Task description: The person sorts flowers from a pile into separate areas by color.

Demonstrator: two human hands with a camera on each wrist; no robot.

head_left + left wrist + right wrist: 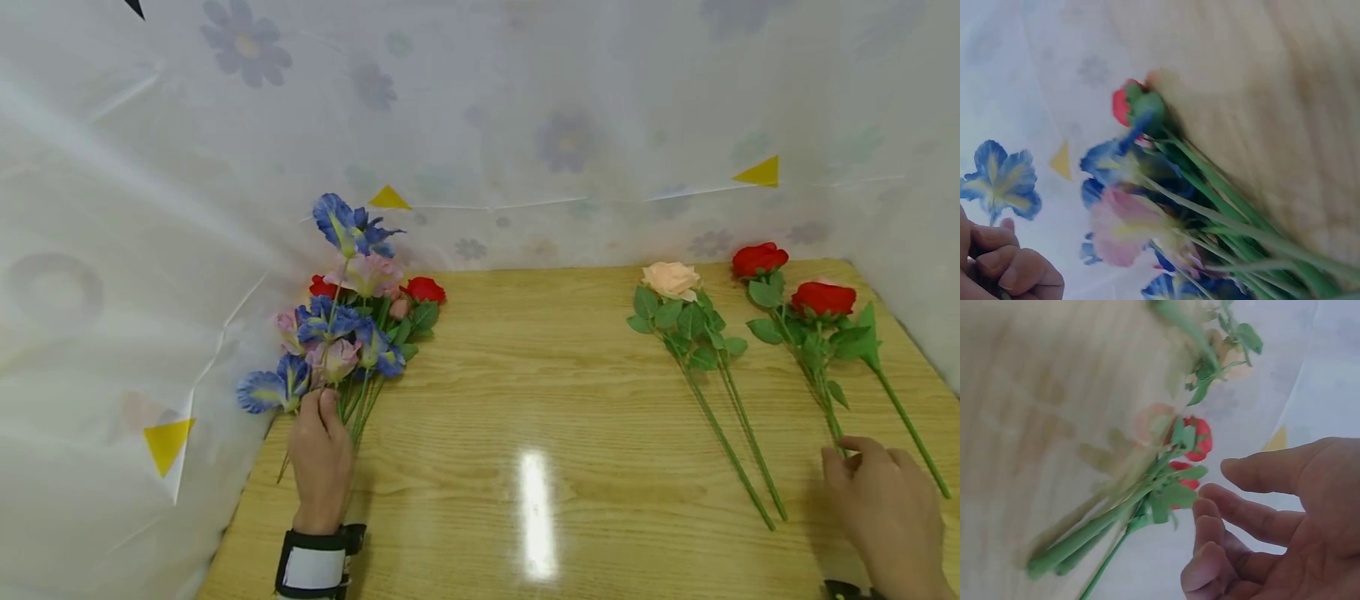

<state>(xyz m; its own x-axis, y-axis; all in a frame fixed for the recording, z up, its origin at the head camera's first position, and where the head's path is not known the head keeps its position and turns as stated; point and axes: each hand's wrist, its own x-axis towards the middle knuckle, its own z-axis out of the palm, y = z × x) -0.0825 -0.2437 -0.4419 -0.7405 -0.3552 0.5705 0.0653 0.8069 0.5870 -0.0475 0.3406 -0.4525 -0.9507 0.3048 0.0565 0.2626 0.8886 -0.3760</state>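
Observation:
My left hand (321, 462) pinches the stem of a blue iris (352, 229) that stands up above the other flowers; its bloom (1000, 181) also shows over my curled fingers in the left wrist view. Beside and behind that hand lies a bunch of blue irises, pink flowers (337, 360) and red roses (425, 290), stems toward me. On the right, my right hand (892, 504) is by the stems of two red roses (825, 297). Thumb and forefinger (1241, 509) are apart in the right wrist view, with nothing between them.
A peach rose (671, 280) with two leafy stems lies left of the red roses. One more green stem (911, 421) lies at the far right. White floral sheeting (487, 100) with yellow triangles borders the wooden table (480, 375) at the back and sides.

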